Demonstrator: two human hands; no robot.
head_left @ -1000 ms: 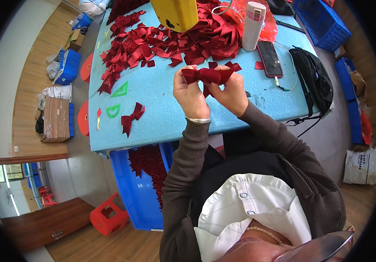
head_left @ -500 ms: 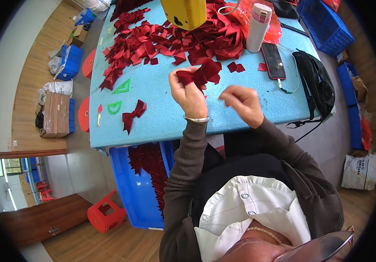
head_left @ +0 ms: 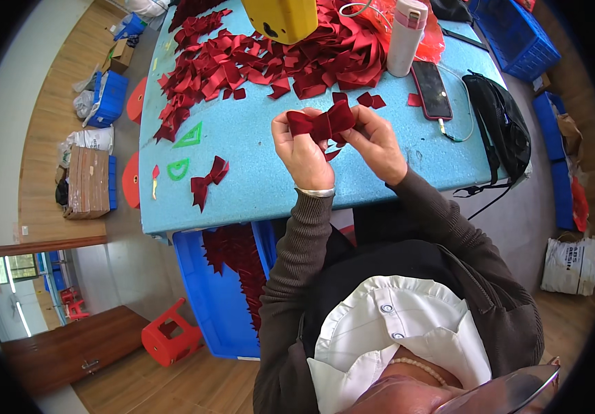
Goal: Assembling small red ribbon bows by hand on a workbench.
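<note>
A dark red ribbon bow [head_left: 321, 125] is held up over the near part of the blue table. My left hand [head_left: 303, 153] is closed around its left loop, thumb in front. The fingers of my right hand [head_left: 379, 143] pinch the bow's right side. A small part of the bow's tails shows below the knot; the fingertips behind the bow are hidden. Another red bow [head_left: 209, 182] lies on the table to the left of my left hand. Beyond my hands spreads a large heap of red ribbon pieces [head_left: 242, 62].
At the right stand a white bottle [head_left: 406, 41], a phone [head_left: 433, 91] with a cable, and a black bag [head_left: 496, 131] at the table's edge. Green drawing templates [head_left: 188, 136] lie left. A yellow device [head_left: 282, 19] stands at the back. Below is a blue crate [head_left: 215, 317] holding red bows.
My right hand has moved up and left from open space to take hold of the bow's right side. The bow is now held level between both hands.
</note>
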